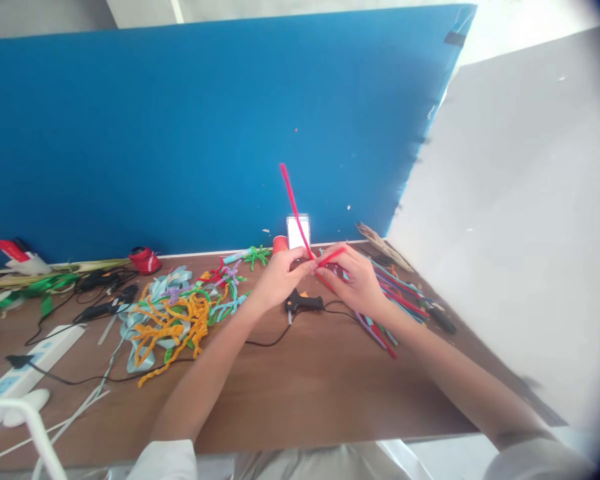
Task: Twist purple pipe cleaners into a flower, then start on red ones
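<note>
A red pipe cleaner [291, 193] is pinched between my two hands above the table. One long end of it points up and to the left, and a shorter end sticks out over my right fingers. My left hand [287, 268] grips it at the crossing point with thumb and forefinger. Right beside it, my right hand [355, 277] is closed on the same pipe cleaner, the fingertips of both hands nearly touching. Below the hands lies a black glue gun [304, 303]. Loose pipe cleaners [395, 293] in several colours lie behind and under my right hand.
Left of my hands is a heap of twisted orange pipe cleaners [175, 323] and pale blue ribbon [133, 333]. A white power strip [63, 343] with cables lies further left. A blue panel [205, 133] stands at the table's back; a white wall [520, 220] is at right.
</note>
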Available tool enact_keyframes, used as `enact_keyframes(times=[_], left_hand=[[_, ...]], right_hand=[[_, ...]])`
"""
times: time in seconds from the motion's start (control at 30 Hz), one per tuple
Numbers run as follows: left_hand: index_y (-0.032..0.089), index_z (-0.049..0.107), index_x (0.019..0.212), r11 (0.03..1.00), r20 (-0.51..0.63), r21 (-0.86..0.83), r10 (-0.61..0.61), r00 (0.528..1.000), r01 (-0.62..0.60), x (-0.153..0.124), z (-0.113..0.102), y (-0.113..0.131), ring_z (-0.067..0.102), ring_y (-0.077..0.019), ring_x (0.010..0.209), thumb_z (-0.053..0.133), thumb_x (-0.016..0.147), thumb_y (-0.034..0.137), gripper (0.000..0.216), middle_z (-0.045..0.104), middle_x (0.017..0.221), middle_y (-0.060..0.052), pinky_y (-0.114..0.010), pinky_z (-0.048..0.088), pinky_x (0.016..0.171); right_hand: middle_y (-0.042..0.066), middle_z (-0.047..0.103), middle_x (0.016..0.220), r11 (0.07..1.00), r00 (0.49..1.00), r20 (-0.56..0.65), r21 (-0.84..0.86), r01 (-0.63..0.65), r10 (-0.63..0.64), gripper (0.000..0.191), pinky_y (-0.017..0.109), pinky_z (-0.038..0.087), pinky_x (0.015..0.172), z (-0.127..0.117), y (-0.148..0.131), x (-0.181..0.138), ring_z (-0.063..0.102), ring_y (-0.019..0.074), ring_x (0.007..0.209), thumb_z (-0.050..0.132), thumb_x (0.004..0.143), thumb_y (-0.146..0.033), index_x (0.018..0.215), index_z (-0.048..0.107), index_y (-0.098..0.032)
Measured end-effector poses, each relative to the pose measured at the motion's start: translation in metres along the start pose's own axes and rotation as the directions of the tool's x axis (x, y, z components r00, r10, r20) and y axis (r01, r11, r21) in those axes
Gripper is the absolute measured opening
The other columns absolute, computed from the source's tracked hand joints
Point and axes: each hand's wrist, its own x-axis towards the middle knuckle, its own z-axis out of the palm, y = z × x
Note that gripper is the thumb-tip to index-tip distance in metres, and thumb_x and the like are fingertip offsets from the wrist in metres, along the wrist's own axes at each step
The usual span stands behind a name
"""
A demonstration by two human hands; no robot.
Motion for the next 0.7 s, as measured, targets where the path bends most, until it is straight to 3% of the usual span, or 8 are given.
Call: enact_keyframes(times=[0.23, 0.37, 0.47, 0.6, 0.7], left_hand=[[0.017, 0.054, 0.082, 0.995, 0.008, 0.096, -0.009, 1.000, 0.008, -0.003, 0.006, 0.003, 0.043, -0.0122, 0.067, 0.051, 0.098, 0.043, 0.030, 0.051, 0.073, 0.002, -0.025, 0.032, 0.061], [0.018, 0.049, 0.078, 0.992, -0.030, 0.122, -0.025, 0.999, 0.029, -0.004, 0.010, 0.008, 0.037, -0.0111, 0.063, 0.050, 0.098, 0.042, 0.031, 0.044, 0.068, 0.004, -0.025, 0.027, 0.058], [0.018, 0.047, 0.073, 0.993, -0.094, 0.101, -0.053, 0.994, 0.063, -0.004, 0.012, 0.008, 0.036, -0.0108, 0.061, 0.054, 0.095, 0.042, 0.034, 0.043, 0.065, 0.004, -0.025, 0.025, 0.057], [0.017, 0.049, 0.070, 0.993, -0.120, -0.033, -0.114, 0.986, 0.111, -0.002, 0.014, 0.004, 0.038, -0.0105, 0.061, 0.060, 0.090, 0.041, 0.034, 0.045, 0.064, 0.004, -0.025, 0.027, 0.058], [0.017, 0.049, 0.070, 0.986, -0.135, -0.140, -0.113, 0.984, 0.094, -0.002, 0.015, 0.002, 0.036, -0.0100, 0.061, 0.061, 0.090, 0.042, 0.035, 0.043, 0.065, 0.004, -0.024, 0.026, 0.057]], right_hand=[[0.006, 0.065, 0.093, 0.996, 0.996, 0.019, -0.019, 0.089, -0.088, 0.011, 0.033, 0.053, 0.076, 0.000, 0.002, -0.003, 0.064, 0.0185, 0.086, 0.058, 0.096, -0.014, 0.097, 0.066, -0.023], [0.007, 0.067, 0.096, 0.968, 0.986, 0.041, -0.188, 0.167, -0.162, 0.014, 0.029, 0.051, 0.071, 0.001, 0.005, -0.009, 0.065, 0.0167, 0.083, 0.055, 0.097, -0.012, 0.100, 0.064, -0.022], [0.008, 0.071, 0.095, 0.873, 0.957, 0.099, -0.392, 0.289, -0.272, 0.016, 0.029, 0.048, 0.068, -0.001, 0.002, -0.010, 0.064, 0.0170, 0.080, 0.052, 0.098, -0.009, 0.098, 0.064, -0.020], [0.007, 0.074, 0.094, 0.691, 0.874, 0.246, -0.539, 0.483, -0.419, 0.018, 0.031, 0.041, 0.059, -0.007, -0.003, -0.010, 0.061, 0.0165, 0.070, 0.052, 0.097, -0.009, 0.086, 0.061, -0.020], [0.008, 0.075, 0.098, 0.693, 0.874, 0.249, -0.534, 0.484, -0.418, 0.015, 0.032, 0.043, 0.059, -0.008, -0.003, -0.009, 0.063, 0.0176, 0.072, 0.054, 0.095, -0.008, 0.092, 0.062, -0.020]])
